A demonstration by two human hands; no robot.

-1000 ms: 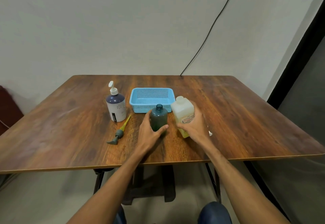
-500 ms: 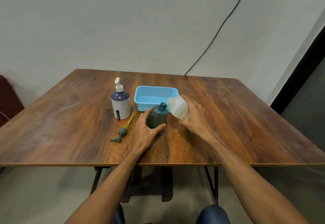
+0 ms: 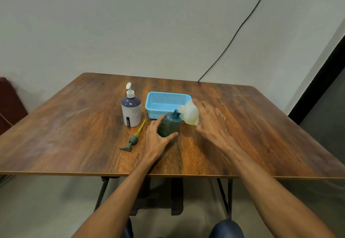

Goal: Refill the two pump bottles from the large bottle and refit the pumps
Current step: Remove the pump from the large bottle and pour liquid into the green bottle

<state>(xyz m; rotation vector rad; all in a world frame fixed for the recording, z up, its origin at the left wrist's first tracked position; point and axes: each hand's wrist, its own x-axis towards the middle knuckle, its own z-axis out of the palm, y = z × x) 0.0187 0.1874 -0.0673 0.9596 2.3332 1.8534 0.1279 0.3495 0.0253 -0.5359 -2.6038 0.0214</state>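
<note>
A dark green pump bottle (image 3: 170, 124) with an open neck stands mid-table, and my left hand (image 3: 156, 138) grips its lower body with thumb and fingers curled round it. My right hand (image 3: 211, 124) holds the large pale yellow bottle (image 3: 190, 115) tipped over to the left, its mouth right beside the green bottle's neck. The green bottle's grey pump (image 3: 133, 139) with a yellow tube lies on the table to the left. A white and dark blue pump bottle (image 3: 131, 110) stands upright behind it with its pump fitted.
A light blue plastic basket (image 3: 158, 101) sits just behind the two held bottles. The wooden table (image 3: 252, 135) has its front edge close to my forearms. A black cable runs up the wall at the back right.
My right hand has lifted the large bottle off the table and tipped it leftward toward the green bottle's neck. My left hand has kept its hold on the green bottle.
</note>
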